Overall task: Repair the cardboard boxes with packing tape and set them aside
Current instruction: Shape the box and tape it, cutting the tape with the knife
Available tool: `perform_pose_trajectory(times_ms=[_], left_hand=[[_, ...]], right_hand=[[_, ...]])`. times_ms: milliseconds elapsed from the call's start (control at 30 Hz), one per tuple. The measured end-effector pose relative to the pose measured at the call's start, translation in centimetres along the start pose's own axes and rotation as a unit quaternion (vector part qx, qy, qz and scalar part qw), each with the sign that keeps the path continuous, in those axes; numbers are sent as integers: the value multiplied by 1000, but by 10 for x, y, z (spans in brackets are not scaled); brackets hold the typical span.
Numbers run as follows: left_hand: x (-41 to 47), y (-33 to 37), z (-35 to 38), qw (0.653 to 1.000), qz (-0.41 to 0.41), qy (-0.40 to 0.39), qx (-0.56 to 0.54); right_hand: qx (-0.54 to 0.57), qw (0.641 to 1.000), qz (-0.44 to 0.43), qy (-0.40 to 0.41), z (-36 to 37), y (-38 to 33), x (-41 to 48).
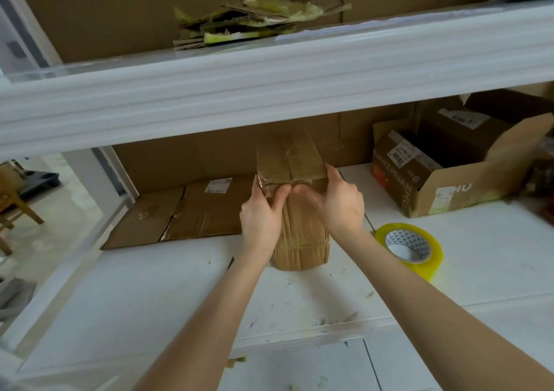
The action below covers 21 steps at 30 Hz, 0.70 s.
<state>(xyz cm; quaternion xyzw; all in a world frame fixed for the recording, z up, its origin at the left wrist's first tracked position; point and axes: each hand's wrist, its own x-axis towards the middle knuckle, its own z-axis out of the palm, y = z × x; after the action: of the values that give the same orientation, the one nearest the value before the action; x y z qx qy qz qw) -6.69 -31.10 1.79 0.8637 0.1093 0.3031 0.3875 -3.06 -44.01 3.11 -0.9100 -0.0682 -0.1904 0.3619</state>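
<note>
We are clamping left hand [260, 210] and right hand [335, 201] grips atop the upright box [302, 240] — tape roll [434, 255] lying nearer our right.

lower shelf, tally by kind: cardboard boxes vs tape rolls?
Cardboard boxes: 4 (held box, flattened box, open box, box behind it)
Tape rolls: 1 (yellow tape roll)
Total: 5

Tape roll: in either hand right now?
No, the tape roll lies on the white shelf, apart from the hands, while the left hand and right hand both grip the upright cardboard box.
</note>
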Motion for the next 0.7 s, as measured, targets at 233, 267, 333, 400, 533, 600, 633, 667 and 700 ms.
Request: perform_pose_trajectory(times_ms=[233,267,333,400,533,600,633,667,700], left_hand=[[-29,-12,-9,998,-13,47,-34],[-31,-15,-8,997,-37,44,-43],[-28,-17,-6,992,-81,24,-90],[-26,-16,-4,971,-140,-8,-194],[-32,-8,-5,907,-239,-38,-344],[-31,-7,-12,894,-245,-50,-373],[-28,-6,-17,896,-232,-37,-378],[-25,-5,-22,904,-208,-7,-373],[-20,-4,-26,920,-169,31,-353]], right_hand=[[44,998,-43,11,-10,9,-39],[48,998,-40,6,-9,10,-41],[52,998,-36,1,-8,12,-43],[78,997,-20,1,-7,15,-43],[202,979,29,-16,-7,15,-43],[282,956,62,-57,-11,17,-44],[308,946,76,-71,-14,17,-43],[311,944,80,-73,-17,17,-40],[294,951,71,-61,-20,15,-38]])
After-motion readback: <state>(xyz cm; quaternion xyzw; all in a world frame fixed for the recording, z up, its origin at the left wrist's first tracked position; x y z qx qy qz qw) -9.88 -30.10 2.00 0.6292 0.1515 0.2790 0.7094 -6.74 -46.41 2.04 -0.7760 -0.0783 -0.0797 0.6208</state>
